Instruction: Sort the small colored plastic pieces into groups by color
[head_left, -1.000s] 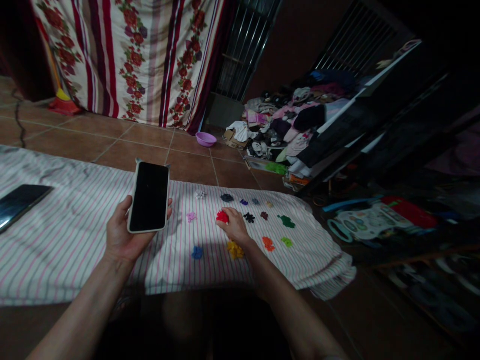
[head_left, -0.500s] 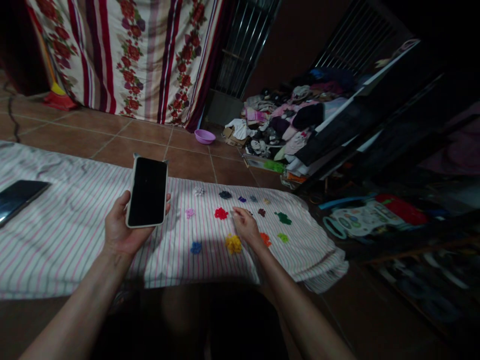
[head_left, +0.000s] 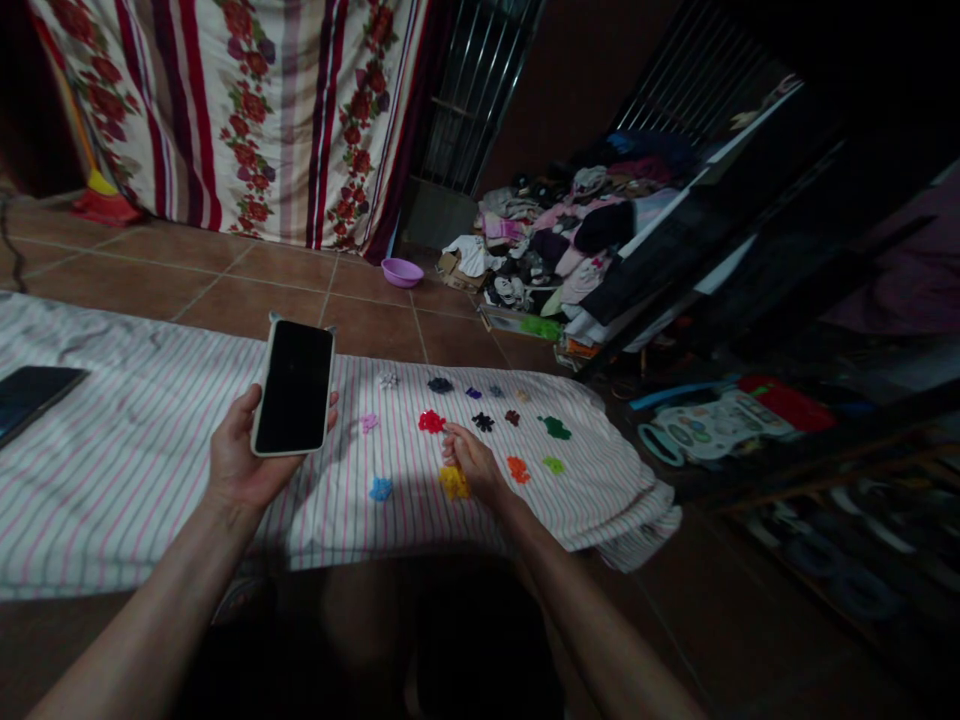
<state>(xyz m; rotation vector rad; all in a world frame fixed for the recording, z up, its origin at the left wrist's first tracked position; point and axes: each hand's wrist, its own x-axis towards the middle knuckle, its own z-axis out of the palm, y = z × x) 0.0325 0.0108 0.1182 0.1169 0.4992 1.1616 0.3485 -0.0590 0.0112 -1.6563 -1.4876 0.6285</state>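
Note:
My left hand (head_left: 247,445) is wrapped round a smartphone (head_left: 294,388) in a pale case, its screen dark and turned toward me. My right hand (head_left: 471,460) is low over the cloth, fingers curled together with the tips just beside a pile of small red pieces (head_left: 431,421); anything between them is too small to make out. Under its near side lies a yellow pile (head_left: 453,484), partly covered by the hand. Black pieces (head_left: 483,422), orange pieces (head_left: 517,469) and blue pieces (head_left: 381,488) lie around it in separate small heaps.
A striped cloth (head_left: 187,420) covers the low surface, with a dark tablet-like device (head_left: 34,395) at its left. Further heaps include green pieces (head_left: 555,428) and pink pieces (head_left: 369,423). Beyond are a purple basin (head_left: 403,272) and piled clothes (head_left: 555,225).
My right hand has moved left and slightly toward me, uncovering the black pieces and partly covering the yellow pile. The left hand still holds the phone; the view has shifted a little.

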